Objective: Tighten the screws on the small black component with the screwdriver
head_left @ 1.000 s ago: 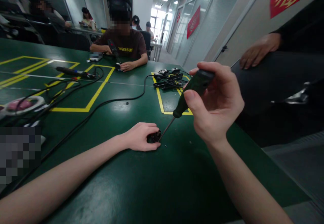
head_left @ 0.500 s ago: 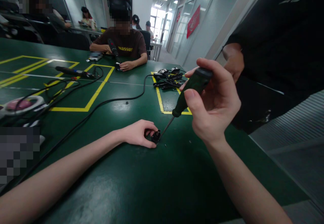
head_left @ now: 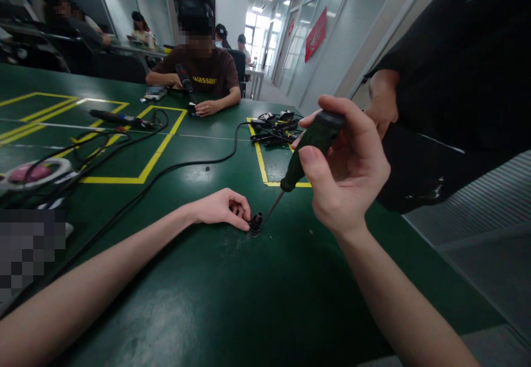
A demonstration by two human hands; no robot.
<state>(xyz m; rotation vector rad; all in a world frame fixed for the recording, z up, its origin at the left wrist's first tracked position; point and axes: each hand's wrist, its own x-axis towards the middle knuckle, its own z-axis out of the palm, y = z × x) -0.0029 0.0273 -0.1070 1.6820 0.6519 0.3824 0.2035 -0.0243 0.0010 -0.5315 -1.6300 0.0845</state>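
Note:
My right hand [head_left: 348, 162] is closed around the dark green handle of a screwdriver [head_left: 309, 148], held tilted with its shaft slanting down to the left. The blade's tip meets or nearly meets the right side of a small black round part [head_left: 256, 223] with a short upright tube; exact contact is too small to tell. At the part's left side, my left hand [head_left: 226, 209] pinches it between thumb and curled fingers. The part's base rests on the green table [head_left: 232, 300]. Tiny bits lie just right of the part.
A black cable [head_left: 178, 165] runs across the table to a pile of black parts [head_left: 277, 129]. Left are a black tool [head_left: 120, 118] and a white ring-shaped item with pink inside [head_left: 35, 172]. A co-worker [head_left: 199, 71] works opposite; another person in black [head_left: 452, 90] stands close at right.
My left hand has shifted slightly left and up on the black part, uncovering more of its base. The right hand and screwdriver have barely moved.

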